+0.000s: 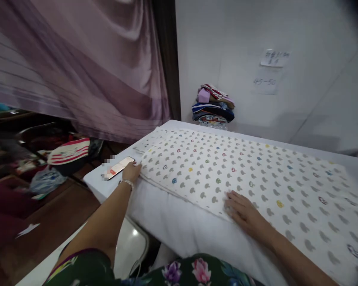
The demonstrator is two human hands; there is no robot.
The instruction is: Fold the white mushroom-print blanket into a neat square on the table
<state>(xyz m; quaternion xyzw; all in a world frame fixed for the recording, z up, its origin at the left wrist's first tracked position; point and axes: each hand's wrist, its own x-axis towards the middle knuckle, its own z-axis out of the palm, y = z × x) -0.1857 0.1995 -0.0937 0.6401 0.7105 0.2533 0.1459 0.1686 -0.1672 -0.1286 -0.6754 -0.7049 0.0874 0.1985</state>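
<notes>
A white cloth with a small grey and coloured print (241, 171) lies spread over a white table (185, 222). My left hand (131, 172) grips the cloth's left corner, fingers curled on the fabric edge, a bracelet at the wrist. My right hand (243, 208) lies flat on the cloth near its front edge, fingers stretched out and pressing down. A phone (118, 167) lies on the table just left of my left hand.
A stack of folded clothes (213, 105) stands at the table's far edge against the white wall. A mauve curtain (86, 67) hangs at the left. Heaps of clothing (67, 153) lie on the floor at the left. Paper notes (274, 58) are stuck on the wall.
</notes>
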